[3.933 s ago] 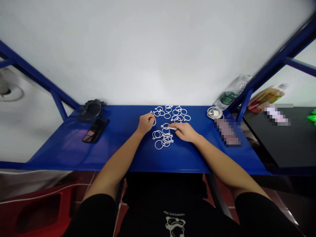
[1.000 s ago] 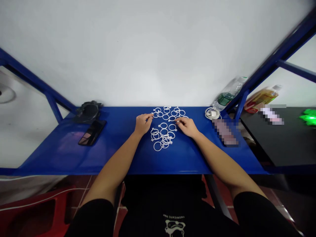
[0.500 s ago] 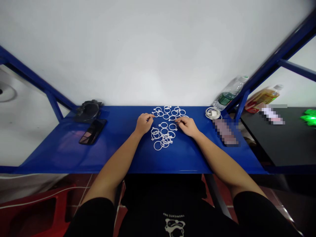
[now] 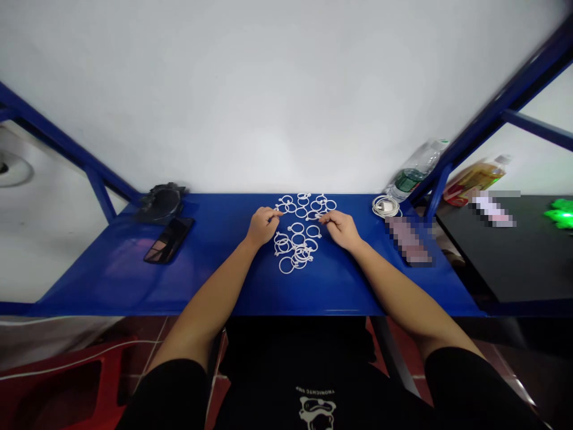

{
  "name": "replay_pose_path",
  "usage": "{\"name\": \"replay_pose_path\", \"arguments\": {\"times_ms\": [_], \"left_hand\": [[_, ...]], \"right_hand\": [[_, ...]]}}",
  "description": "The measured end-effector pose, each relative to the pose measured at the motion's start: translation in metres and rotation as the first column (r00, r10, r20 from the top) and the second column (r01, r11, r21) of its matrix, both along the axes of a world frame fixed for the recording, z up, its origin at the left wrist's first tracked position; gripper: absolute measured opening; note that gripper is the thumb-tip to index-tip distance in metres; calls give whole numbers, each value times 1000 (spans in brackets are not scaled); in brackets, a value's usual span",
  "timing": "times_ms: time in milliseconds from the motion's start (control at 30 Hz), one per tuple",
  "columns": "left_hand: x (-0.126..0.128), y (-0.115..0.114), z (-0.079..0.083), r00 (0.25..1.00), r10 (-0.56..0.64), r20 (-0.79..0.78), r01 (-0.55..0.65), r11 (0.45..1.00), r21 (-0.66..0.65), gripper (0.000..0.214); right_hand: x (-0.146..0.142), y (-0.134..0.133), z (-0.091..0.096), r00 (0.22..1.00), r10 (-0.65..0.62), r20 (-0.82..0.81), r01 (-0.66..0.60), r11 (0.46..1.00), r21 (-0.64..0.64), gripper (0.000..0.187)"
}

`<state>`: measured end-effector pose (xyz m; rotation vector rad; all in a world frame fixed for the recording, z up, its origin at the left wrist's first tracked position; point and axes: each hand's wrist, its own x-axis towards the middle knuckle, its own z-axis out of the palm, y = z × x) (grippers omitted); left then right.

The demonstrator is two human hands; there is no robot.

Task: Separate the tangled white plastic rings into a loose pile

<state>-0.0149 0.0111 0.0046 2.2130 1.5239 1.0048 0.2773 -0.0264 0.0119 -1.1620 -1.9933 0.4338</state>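
Several thin white rings with small eyelets, like curtain rings [image 4: 298,228], lie in two loose groups on the blue table [image 4: 215,286], many overlapping. My left hand [image 4: 263,227] rests at the left edge of the far group. Its index finger reaches out to a ring [image 4: 290,208], thumb apart, the other fingers loosely curled; no ring shows in it. Across from it, my right hand [image 4: 341,229] has fingertips pinched at a ring [image 4: 319,214] on the right side of the far group. The tips partly cover this ring, so the grip is hard to see.
To the left lie a black phone [image 4: 169,240] and a dark bundle [image 4: 161,203]. At right are a coiled white cable [image 4: 385,206], a water bottle [image 4: 409,176] and a blurred-out flat object [image 4: 408,240]. Blue metal bars [image 4: 101,185] slant up at both sides; a wall stands behind.
A white ring showing behind my right hand is no longer seen there, and rings sit closer together left of its fingertips. My left hand has hardly moved.
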Motion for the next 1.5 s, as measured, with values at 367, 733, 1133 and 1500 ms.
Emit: {"name": "replay_pose_path", "arguments": {"times_ms": [367, 733, 1133, 1500], "left_hand": [[0, 1, -3, 999, -26, -32, 26, 1000, -6, 35], [0, -2, 1, 994, -74, -80, 74, 997, -13, 35], [-1, -6, -14, 909, -358, 212, 368, 930, -6, 20], [-4, 12, -22, 962, 57, -268, -52, 998, 26, 40]], "right_hand": [[24, 13, 1, 962, -183, 202, 181, 983, 27, 42], [36, 22, -7, 893, -144, 426, 204, 974, -98, 41], [23, 14, 2, 842, -76, 534, 175, 975, -138, 41], [19, 19, -9, 960, -169, 225, 206, 967, -151, 27]]}}
